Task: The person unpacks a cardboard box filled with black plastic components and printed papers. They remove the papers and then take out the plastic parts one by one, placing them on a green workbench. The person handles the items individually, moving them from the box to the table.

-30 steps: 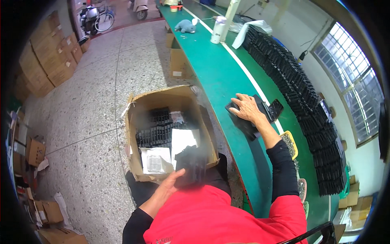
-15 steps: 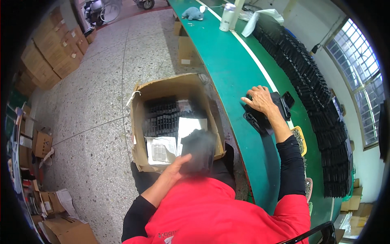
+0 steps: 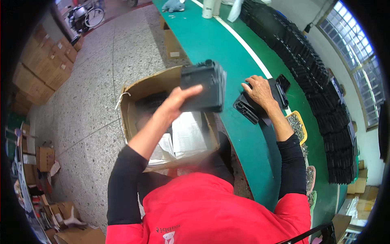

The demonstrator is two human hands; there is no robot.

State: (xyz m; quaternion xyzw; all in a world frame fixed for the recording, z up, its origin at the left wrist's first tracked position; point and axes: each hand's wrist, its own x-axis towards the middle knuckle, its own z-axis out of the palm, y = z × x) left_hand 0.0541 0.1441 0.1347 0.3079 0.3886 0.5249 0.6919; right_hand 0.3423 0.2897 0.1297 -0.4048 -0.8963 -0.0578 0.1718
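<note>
My left hand (image 3: 175,100) is closed around a stack of flat black plastic parts (image 3: 206,100), its thumb lying across the top face. This stack hangs tilted over the right side of an open cardboard box (image 3: 126,116), near the edge of the green table (image 3: 227,53). White printed sheets (image 3: 187,134) lie in the box; other black parts in it are mostly covered by my arm and the stack. On the table, my right hand (image 3: 260,90) rests with bent fingers over a few similar black parts (image 3: 246,110). Its fingertips are partly hidden.
Long rows of stacked black parts (image 3: 308,85) line the table's far right. A dark phone-like object (image 3: 283,82) lies beyond my right hand. A yellow tray of small metal pieces (image 3: 298,127) stands beside my right forearm. Cardboard cartons (image 3: 38,69) are piled at far left.
My left hand has lifted the black stack from near my lap, up and away over the box toward the table. My right hand stays on the parts on the table. The view has shifted slightly.
</note>
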